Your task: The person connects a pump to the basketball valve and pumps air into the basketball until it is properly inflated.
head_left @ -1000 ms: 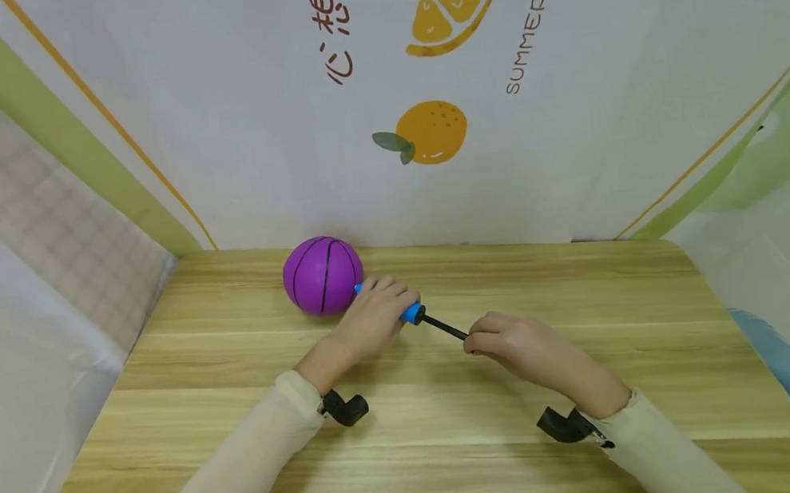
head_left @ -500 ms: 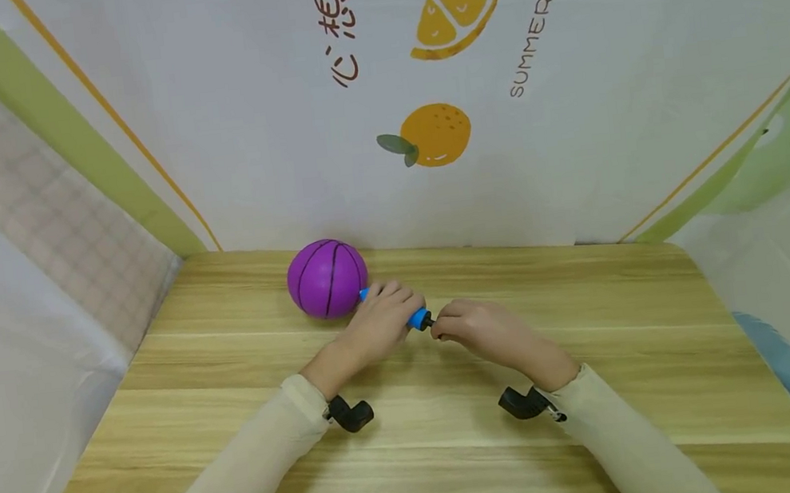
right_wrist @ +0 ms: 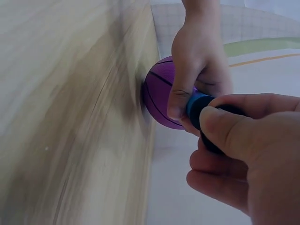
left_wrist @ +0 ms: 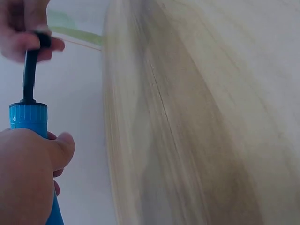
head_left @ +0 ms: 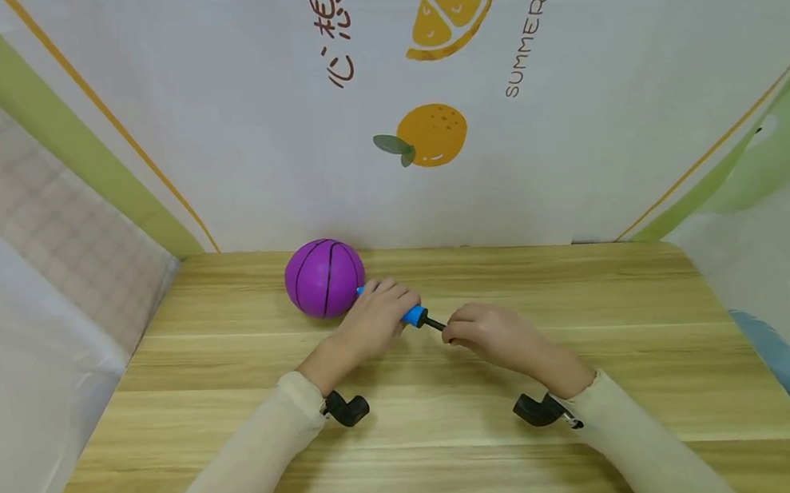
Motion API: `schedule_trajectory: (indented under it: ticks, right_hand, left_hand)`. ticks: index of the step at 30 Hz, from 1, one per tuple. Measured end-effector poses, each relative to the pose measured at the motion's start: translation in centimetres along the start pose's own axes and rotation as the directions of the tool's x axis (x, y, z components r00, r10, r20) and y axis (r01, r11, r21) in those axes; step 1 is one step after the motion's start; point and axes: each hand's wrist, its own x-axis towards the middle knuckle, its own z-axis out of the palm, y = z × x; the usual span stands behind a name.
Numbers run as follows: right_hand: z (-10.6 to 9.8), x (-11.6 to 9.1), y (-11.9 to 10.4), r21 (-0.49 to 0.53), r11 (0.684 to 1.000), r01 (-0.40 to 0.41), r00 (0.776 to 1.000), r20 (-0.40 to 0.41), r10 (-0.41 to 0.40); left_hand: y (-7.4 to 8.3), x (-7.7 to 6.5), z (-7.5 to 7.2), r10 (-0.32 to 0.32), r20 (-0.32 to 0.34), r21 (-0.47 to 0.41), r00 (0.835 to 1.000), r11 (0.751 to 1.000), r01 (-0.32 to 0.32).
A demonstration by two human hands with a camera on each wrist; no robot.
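A blue hand pump (head_left: 413, 316) with a black rod slants across the middle of the table. My left hand (head_left: 374, 318) grips its blue barrel; the barrel's far end meets a purple ball (head_left: 324, 278) with black lines. Whether a needle sits in the ball is hidden behind the hand. My right hand (head_left: 494, 336) pinches the black handle at the rod's end, a short stretch of rod showing between the hands. In the left wrist view the rod (left_wrist: 29, 77) stands out of the barrel's ribbed blue cap (left_wrist: 28, 113).
The wood-grain table (head_left: 418, 469) reaches back to a white printed curtain (head_left: 269, 147). More cloth hangs at both sides. Black camera mounts sit on each wrist, such as the left mount (head_left: 346, 408).
My right hand pushed the pump handle in toward the barrel, then drew it partly back out. The left hand and the ball stay in place.
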Motion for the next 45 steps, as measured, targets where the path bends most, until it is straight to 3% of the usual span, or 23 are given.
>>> schedule_trajectory:
  ticks: [10,17,26,39,45]
  right_hand:
    - [-3.5,-3.4,-1.6,0.010,1.000,-0.026,0.999,0.040,0.026]
    - [-4.8,-4.4,-2.1,0.033,0.998,-0.052,0.998,0.044,0.051]
    - [-3.0,-3.5,-1.7,0.014,0.999,-0.029,0.999,0.046,0.028]
    - [-0.6,-0.1,-0.7,-0.004,0.999,-0.034,0.994,0.105,0.035]
    - [0.6,0.8,-0.4,0.006,0.999,-0.036,0.995,0.090,0.035]
  left_hand:
    - [0.0,-0.1,0.1,0.011,-0.003,-0.026,1.000,1.000,-0.011]
    - [0.0,0.1,0.1,-0.002,0.001,-0.049,1.000,0.999,0.002]
    - [0.5,-0.1,0.0,-0.012,0.033,0.007,0.999,1.000,0.012]
    - [1.0,-0.6,0.5,0.015,0.000,0.050,1.000,0.999,-0.015]
    - [1.1,-0.6,0.5,0.014,0.040,0.057,0.999,0.998,-0.017]
